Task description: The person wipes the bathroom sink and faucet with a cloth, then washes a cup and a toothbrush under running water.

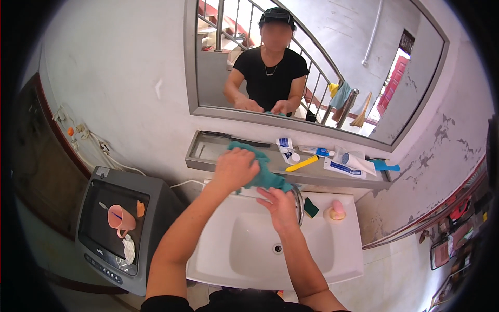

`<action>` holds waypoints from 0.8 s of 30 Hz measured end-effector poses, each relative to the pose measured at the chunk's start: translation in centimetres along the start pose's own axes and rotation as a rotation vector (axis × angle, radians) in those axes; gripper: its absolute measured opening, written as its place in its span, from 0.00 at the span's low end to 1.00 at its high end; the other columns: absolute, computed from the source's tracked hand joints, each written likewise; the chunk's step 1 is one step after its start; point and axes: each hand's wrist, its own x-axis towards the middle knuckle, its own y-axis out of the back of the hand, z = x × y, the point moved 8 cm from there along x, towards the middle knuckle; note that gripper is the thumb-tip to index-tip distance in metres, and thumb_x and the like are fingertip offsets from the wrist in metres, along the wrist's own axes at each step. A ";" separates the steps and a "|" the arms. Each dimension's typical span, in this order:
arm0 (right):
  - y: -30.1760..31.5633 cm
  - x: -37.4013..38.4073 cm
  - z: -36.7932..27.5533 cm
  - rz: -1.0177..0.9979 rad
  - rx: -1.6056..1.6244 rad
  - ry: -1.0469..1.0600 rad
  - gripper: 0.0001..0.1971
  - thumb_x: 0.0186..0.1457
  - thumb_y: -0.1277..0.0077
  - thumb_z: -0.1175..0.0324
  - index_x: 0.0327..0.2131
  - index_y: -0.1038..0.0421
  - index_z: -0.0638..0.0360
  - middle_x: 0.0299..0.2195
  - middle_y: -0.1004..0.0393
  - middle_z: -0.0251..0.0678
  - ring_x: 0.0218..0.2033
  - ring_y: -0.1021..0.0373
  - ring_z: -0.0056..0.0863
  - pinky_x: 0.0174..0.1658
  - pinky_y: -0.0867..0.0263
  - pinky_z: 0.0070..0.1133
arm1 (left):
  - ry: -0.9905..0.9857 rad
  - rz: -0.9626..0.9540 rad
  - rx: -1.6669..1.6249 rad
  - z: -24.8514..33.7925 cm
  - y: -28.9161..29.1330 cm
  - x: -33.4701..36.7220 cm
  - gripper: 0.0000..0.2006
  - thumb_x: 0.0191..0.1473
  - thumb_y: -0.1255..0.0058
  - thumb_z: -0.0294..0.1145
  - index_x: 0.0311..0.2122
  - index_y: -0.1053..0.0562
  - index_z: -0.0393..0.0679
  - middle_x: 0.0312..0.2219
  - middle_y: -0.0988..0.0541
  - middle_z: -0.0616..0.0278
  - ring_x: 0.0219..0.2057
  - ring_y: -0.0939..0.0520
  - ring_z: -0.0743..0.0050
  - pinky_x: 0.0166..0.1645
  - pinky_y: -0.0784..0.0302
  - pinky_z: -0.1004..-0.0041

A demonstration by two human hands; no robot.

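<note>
A teal cloth (265, 176) stretches across the front of the narrow metal shelf (208, 164) under the mirror. My left hand (236, 169) is closed over its upper part, with some of the cloth showing beyond the knuckles. Lower down, by the faucet (298, 203), my right hand (280, 208) has the cloth's other end at its fingertips, two fingers sticking out to the side. Part of the faucet is hidden behind this hand. Below both forearms lies the white washbasin (312, 260) with its round drain.
On the shelf lie a dark comb (254, 143), white tubes (353, 162), a yellow stick-like item (301, 164) and a blue comb (384, 165). A green sponge (311, 208) and pink soap (337, 210) rest on the basin's rim. Left stands a grey television (161, 208) bearing a pink mug (121, 218).
</note>
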 end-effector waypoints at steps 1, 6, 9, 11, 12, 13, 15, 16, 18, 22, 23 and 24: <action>-0.7 -0.4 0.1 -0.004 0.006 -0.003 0.14 0.54 0.59 0.71 0.44 0.37 0.64 0.42 0.30 0.41 0.42 0.30 0.37 0.42 0.31 0.32 | 0.033 0.019 0.060 -1.1 0.8 -0.4 0.10 0.44 0.54 0.38 0.21 0.28 0.43 0.23 0.24 0.62 0.30 0.24 0.63 0.37 0.30 0.64; -3.4 -2.9 0.2 -0.221 -0.073 -0.140 0.17 0.59 0.62 0.66 0.50 0.41 0.62 0.46 0.32 0.40 0.47 0.34 0.35 0.45 0.34 0.31 | 0.290 0.027 0.160 -2.2 4.5 -1.2 0.10 0.49 0.56 0.36 0.22 0.30 0.42 0.23 0.24 0.56 0.29 0.25 0.55 0.35 0.32 0.60; -2.7 -3.6 -1.4 -0.159 0.048 -0.054 0.16 0.59 0.61 0.67 0.49 0.40 0.61 0.46 0.32 0.38 0.48 0.35 0.31 0.47 0.35 0.29 | 0.420 0.026 -0.283 1.9 4.3 -2.5 0.14 0.54 0.58 0.39 0.32 0.31 0.36 0.28 0.25 0.47 0.32 0.26 0.45 0.37 0.32 0.56; -1.6 -3.9 -2.7 -0.145 0.153 0.005 0.15 0.59 0.60 0.68 0.49 0.39 0.61 0.46 0.32 0.37 0.49 0.36 0.29 0.47 0.35 0.28 | 0.115 -0.092 -0.556 7.7 3.0 -2.4 0.16 0.54 0.57 0.40 0.42 0.30 0.37 0.34 0.24 0.50 0.37 0.25 0.49 0.40 0.31 0.61; 0.8 -3.8 -4.9 -0.046 0.125 0.193 0.15 0.57 0.58 0.69 0.48 0.38 0.60 0.45 0.32 0.35 0.48 0.35 0.27 0.47 0.36 0.26 | 0.095 -0.125 -0.582 9.2 2.8 -2.0 0.15 0.54 0.56 0.38 0.41 0.30 0.38 0.34 0.24 0.52 0.37 0.25 0.52 0.40 0.31 0.61; 3.4 -4.0 -7.2 0.053 0.094 0.385 0.14 0.56 0.57 0.71 0.47 0.37 0.60 0.44 0.32 0.34 0.47 0.35 0.25 0.48 0.37 0.25 | 0.071 -0.157 -0.609 10.4 2.6 -1.6 0.13 0.54 0.55 0.36 0.40 0.29 0.38 0.34 0.24 0.54 0.37 0.25 0.54 0.40 0.31 0.62; 7.6 -4.5 -10.6 0.231 -0.126 0.578 0.15 0.54 0.57 0.75 0.47 0.37 0.59 0.42 0.32 0.33 0.43 0.34 0.22 0.44 0.36 0.19 | 0.050 -0.116 -0.569 10.6 1.4 -0.6 0.11 0.53 0.55 0.35 0.39 0.29 0.40 0.34 0.24 0.56 0.38 0.26 0.57 0.42 0.32 0.64; 8.5 -4.2 -11.5 0.234 -0.125 0.579 0.15 0.54 0.57 0.75 0.47 0.37 0.59 0.42 0.32 0.33 0.43 0.34 0.22 0.44 0.36 0.19 | 0.038 -0.083 -0.522 10.5 0.5 -0.3 0.10 0.52 0.54 0.33 0.38 0.29 0.41 0.35 0.24 0.58 0.38 0.26 0.59 0.43 0.33 0.65; 8.8 -4.3 -15.2 0.375 -0.512 0.794 0.16 0.49 0.54 0.78 0.44 0.34 0.58 0.42 0.31 0.35 0.43 0.33 0.27 0.46 0.37 0.24 | -0.064 -0.107 -0.442 11.7 -1.9 0.2 0.09 0.50 0.53 0.31 0.37 0.29 0.41 0.35 0.24 0.58 0.38 0.26 0.60 0.45 0.35 0.65; 4.3 -2.0 -17.0 0.285 -1.418 1.096 0.19 0.43 0.50 0.74 0.43 0.33 0.59 0.44 0.31 0.38 0.46 0.36 0.35 0.50 0.41 0.29 | -0.147 -0.104 -0.200 12.6 -5.0 0.9 0.13 0.46 0.53 0.26 0.40 0.29 0.39 0.38 0.25 0.56 0.44 0.28 0.61 0.51 0.39 0.63; 3.6 -0.6 -16.0 0.166 -1.522 0.993 0.20 0.41 0.50 0.73 0.43 0.32 0.58 0.44 0.31 0.38 0.46 0.37 0.38 0.49 0.41 0.30 | -0.160 -0.104 -0.203 12.6 -5.5 1.0 0.13 0.46 0.53 0.26 0.40 0.29 0.39 0.38 0.25 0.56 0.44 0.28 0.61 0.51 0.39 0.63; 3.2 0.9 -14.8 0.046 -1.618 0.883 0.21 0.38 0.50 0.72 0.43 0.32 0.56 0.44 0.31 0.39 0.46 0.38 0.41 0.48 0.41 0.32 | -0.137 -0.062 -0.186 12.1 -5.6 1.1 0.14 0.45 0.54 0.25 0.40 0.29 0.38 0.38 0.25 0.55 0.45 0.28 0.61 0.51 0.38 0.63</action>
